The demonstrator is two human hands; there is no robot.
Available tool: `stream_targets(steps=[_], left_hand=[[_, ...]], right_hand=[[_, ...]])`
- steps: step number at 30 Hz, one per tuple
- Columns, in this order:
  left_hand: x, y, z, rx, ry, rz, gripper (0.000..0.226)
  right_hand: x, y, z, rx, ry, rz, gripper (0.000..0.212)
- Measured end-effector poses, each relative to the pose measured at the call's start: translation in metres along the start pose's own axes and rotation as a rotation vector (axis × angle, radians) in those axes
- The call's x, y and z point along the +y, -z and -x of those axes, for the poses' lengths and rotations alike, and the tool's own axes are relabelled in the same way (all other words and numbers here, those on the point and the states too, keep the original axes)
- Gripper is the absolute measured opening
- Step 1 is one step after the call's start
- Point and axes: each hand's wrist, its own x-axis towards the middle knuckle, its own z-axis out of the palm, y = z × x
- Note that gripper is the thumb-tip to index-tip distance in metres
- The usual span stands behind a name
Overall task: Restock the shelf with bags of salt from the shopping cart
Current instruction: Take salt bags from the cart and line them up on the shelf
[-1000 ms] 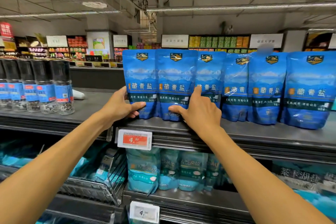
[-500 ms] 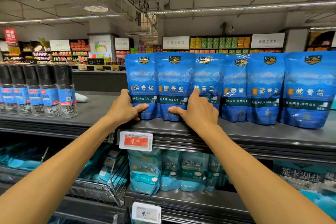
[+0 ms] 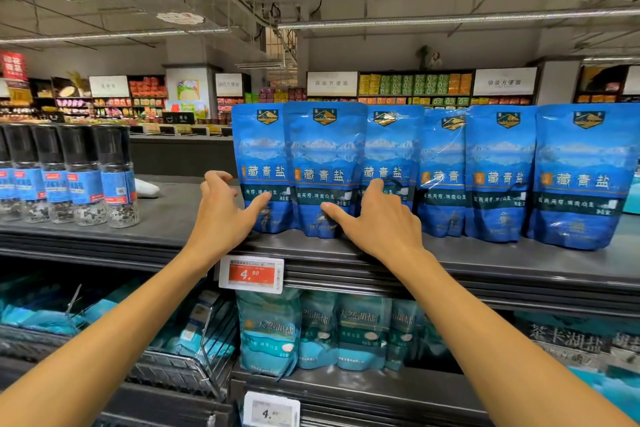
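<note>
Several blue salt bags stand upright in a row on the grey top shelf. My left hand is at the leftmost bag, fingers spread, thumb touching its lower front. My right hand rests against the second bag, thumb on its lower front and fingers reaching between it and the third bag. Neither hand lifts a bag. The shopping cart is out of view.
Dark-capped spice grinders stand at the left of the same shelf, with bare shelf between them and the bags. A red price tag hangs on the shelf edge. Teal salt bags and a wire basket fill the shelf below.
My left hand has loosened from the side of the leftmost bag and its fingers have spread. My right hand stays at the second bag. The view shifted slightly.
</note>
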Motion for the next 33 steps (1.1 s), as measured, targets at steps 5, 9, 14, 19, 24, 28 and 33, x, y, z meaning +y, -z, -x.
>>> stream_targets(steps=[5, 9, 14, 19, 24, 28, 33], left_hand=[[0.009, 0.006, 0.012, 0.133, -0.04, 0.102, 0.038], [0.027, 0.008, 0.038, 0.081, -0.071, 0.352, 0.009], [0.065, -0.011, 0.093, -0.03, -0.13, 0.663, 0.014], [0.101, -0.055, 0.148, -0.202, -0.137, 0.857, 0.018], [0.131, -0.122, 0.215, -0.463, -0.135, 0.93, 0.016], [0.163, -0.183, 0.286, -0.748, -0.108, 0.98, 0.017], [0.22, -0.258, 0.396, -1.148, -0.057, 0.955, 0.014]], right_hand=[[0.002, 0.009, 0.004, -0.005, 0.0, -0.105, 0.088], [0.014, 0.023, 0.02, 0.095, 0.067, -0.385, 0.048], [0.05, 0.05, 0.067, 0.225, 0.195, -0.75, 0.026], [0.105, 0.068, 0.135, 0.166, 0.087, -0.896, 0.026], [0.188, 0.085, 0.217, 0.136, -0.109, -0.798, 0.032], [0.253, 0.106, 0.302, 0.18, -0.336, -0.723, 0.044], [0.316, 0.146, 0.417, 0.358, -0.666, -0.568, 0.044]])
